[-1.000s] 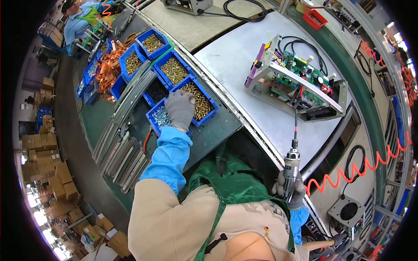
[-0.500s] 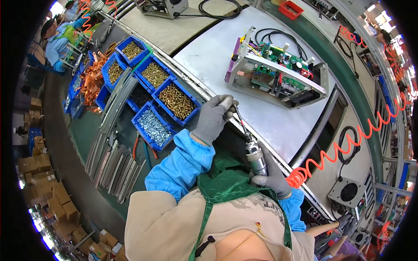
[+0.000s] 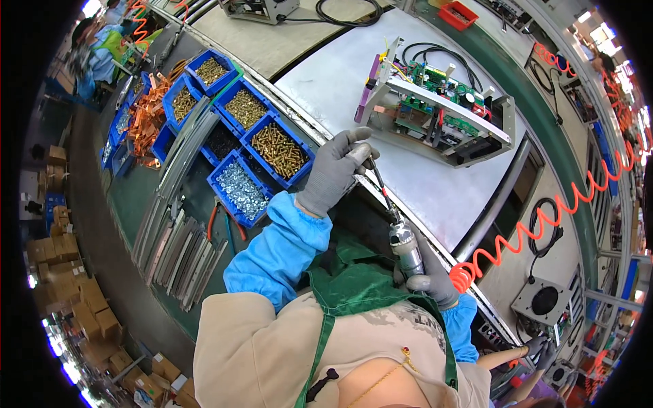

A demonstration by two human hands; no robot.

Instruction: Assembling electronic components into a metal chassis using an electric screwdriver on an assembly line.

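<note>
My right hand (image 3: 439,279), in a grey glove, is wrapped round a silver air screwdriver (image 3: 405,246) whose long bit slants up toward my left hand. My left hand (image 3: 333,175), also gloved in grey, is closed at the bit's tip, thumb and fingers together; whatever small thing they hold is too hidden to name. Both hands are over the near edge of the workbench (image 3: 326,81). Beyond them on the bench stands an open metal chassis (image 3: 442,112) with green circuit boards and a purple end panel. An orange coiled air hose (image 3: 503,250) runs near my right hand.
Left of my hands are blue bins (image 3: 241,194) of brass screws and silver hardware. Grey metal strips (image 3: 183,262) and pliers (image 3: 213,221) lie beside them, with copper-coloured parts (image 3: 146,126) farther left. A fan unit (image 3: 542,299) stands at right; co-workers are at both sides.
The fingers of my left hand have shifted at the bit's tip, with one finger lifted higher. The screwdriver and my right hand have moved slightly to the right. A co-worker at far left has moved.
</note>
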